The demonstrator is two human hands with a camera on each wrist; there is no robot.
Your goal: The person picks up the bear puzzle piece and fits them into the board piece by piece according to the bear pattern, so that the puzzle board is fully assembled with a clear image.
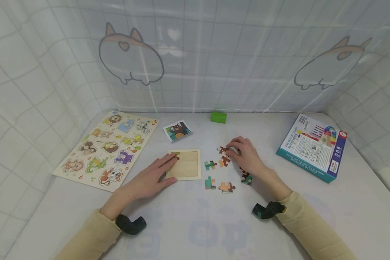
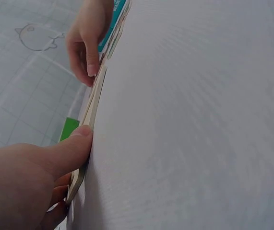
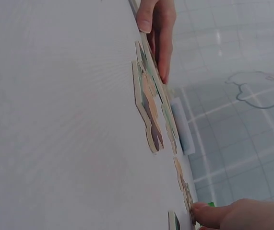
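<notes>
My left hand (image 1: 151, 177) holds the left side of a shallow wooden puzzle tray (image 1: 199, 164), thumb at its near edge and fingers over its far left corner. Part of a green and brown puzzle piece shows beside those fingertips, inside the tray. To the right, my right hand (image 1: 247, 155) pinches a brown jigsaw piece (image 1: 221, 150) low over the table. Several loose pieces lie around it: an orange-brown piece (image 1: 224, 161), a green piece (image 1: 210, 165), a teal piece (image 1: 210, 183), a tan piece (image 1: 226, 187) and a dark piece (image 1: 246, 178) partly behind the right hand.
A bear picture card (image 1: 177, 130) lies behind the tray, and a green block (image 1: 219, 117) stands near the back wall. At the left is an animal puzzle board (image 1: 97, 144). A boxed bead set (image 1: 312, 146) lies at the right.
</notes>
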